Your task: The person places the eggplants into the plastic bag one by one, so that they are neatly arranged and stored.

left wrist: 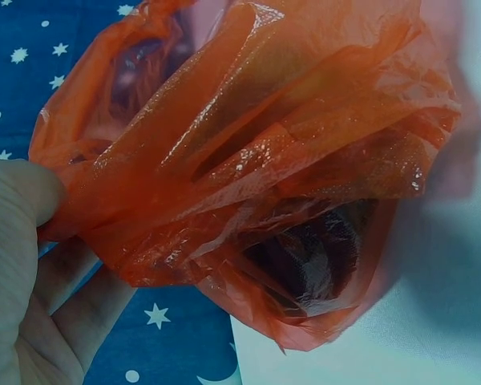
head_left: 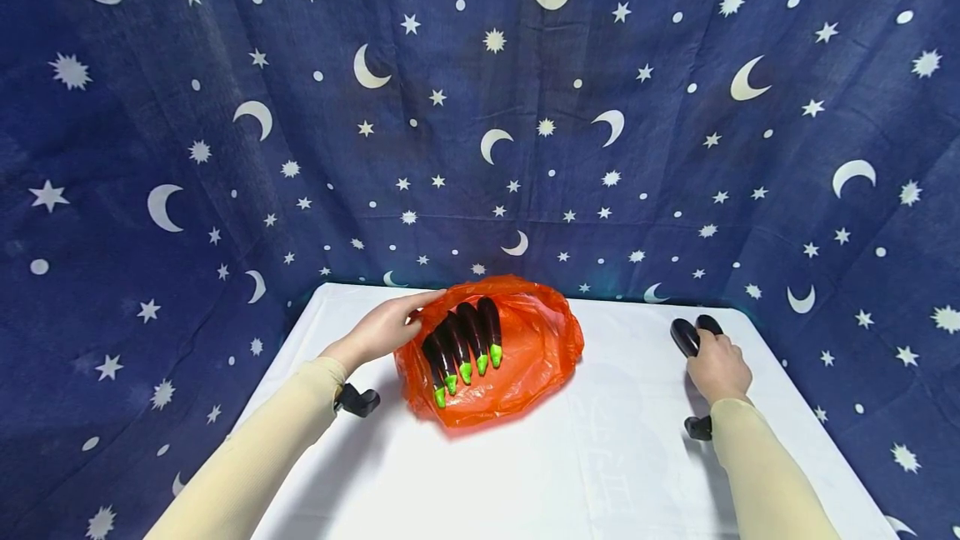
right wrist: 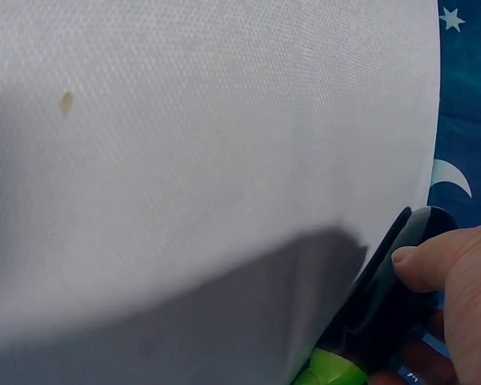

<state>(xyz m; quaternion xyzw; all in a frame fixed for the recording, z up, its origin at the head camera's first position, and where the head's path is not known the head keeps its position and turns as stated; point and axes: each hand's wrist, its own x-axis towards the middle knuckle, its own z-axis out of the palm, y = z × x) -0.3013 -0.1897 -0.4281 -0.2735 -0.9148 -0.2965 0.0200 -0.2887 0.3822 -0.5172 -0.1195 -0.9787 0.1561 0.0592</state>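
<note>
An orange-red plastic bag (head_left: 525, 390) lies with its mouth spread on the white table. Several dark eggplants (head_left: 468, 327) with green caps lie side by side in its left part. My left hand (head_left: 381, 327) pinches the bag's left edge; in the left wrist view the thumb presses on the crumpled plastic (left wrist: 224, 160), fingers behind it. At the table's right side my right hand (head_left: 722, 367) grips an eggplant (head_left: 684, 337). A second dark eggplant (head_left: 708, 324) shows just beyond the fingers. In the right wrist view the thumb lies along a dark eggplant (right wrist: 377, 297) with a green cap.
The white table (head_left: 630, 473) ends on the right close to my right hand. Dark blue cloth (head_left: 450, 148) with moons and stars hangs behind and at both sides. Each wrist wears a black strap (head_left: 358, 400).
</note>
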